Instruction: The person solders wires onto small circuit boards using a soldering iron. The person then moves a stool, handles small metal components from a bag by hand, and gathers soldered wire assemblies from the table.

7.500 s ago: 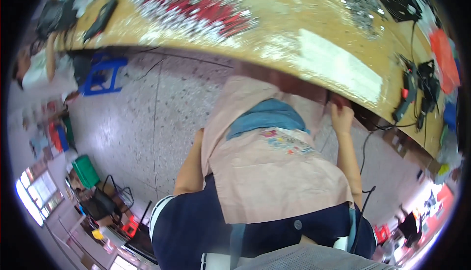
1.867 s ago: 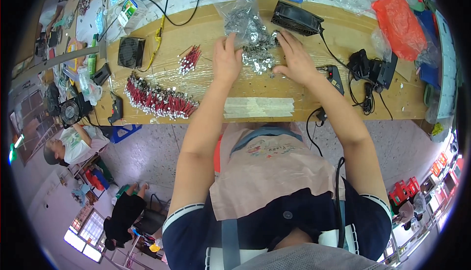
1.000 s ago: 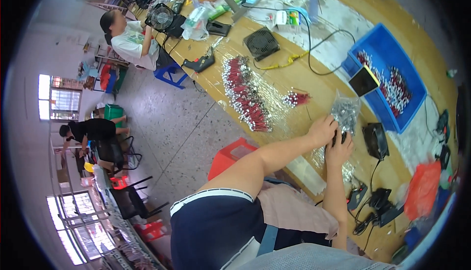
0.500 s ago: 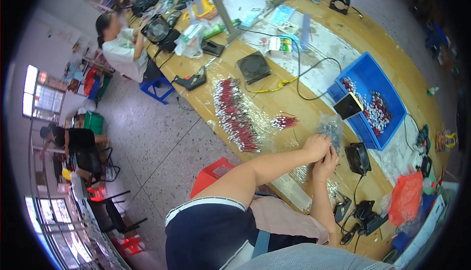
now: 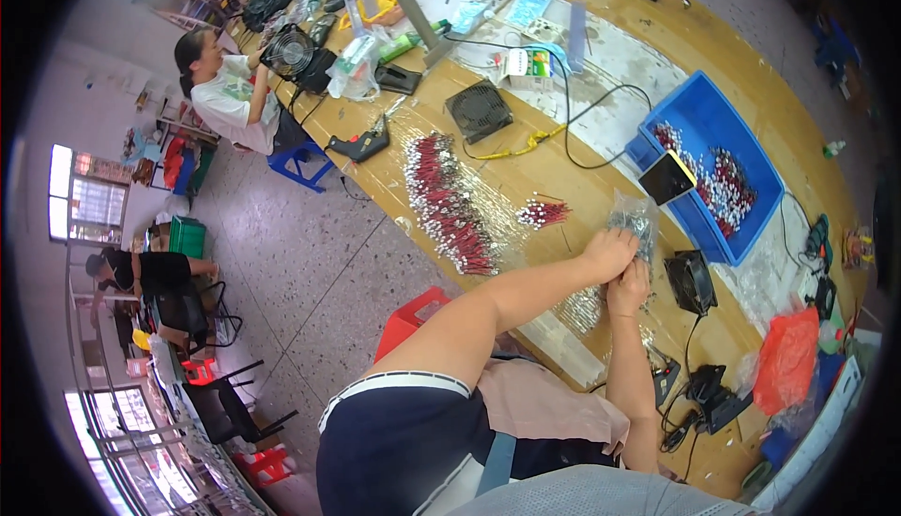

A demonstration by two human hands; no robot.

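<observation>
A clear plastic bag [image 5: 634, 216] of small dark grey parts lies on the table, just beyond my hands. My left hand [image 5: 612, 251] is closed at the bag's near end. Close against it, my right hand [image 5: 630, 289] is closed there too, fingers curled on the plastic. The fingertips and exactly what they pinch are partly hidden. To the left sit a small bundle of short red wires with white ends [image 5: 543, 211] and a long row of similar red wires [image 5: 449, 204].
A blue bin [image 5: 756, 171] with more wire pieces stands to the right, a small dark screen [image 5: 667, 178] at its edge. Black fans [image 5: 690, 281] [image 5: 479, 111], a hot glue gun [image 5: 361, 144] and a red plastic bag [image 5: 786, 359] lie about. A co-worker [image 5: 225, 94] sits far left.
My hands stay together at the bag and have shifted only slightly. The whole view has tilted a little. The seated co-worker's head has turned.
</observation>
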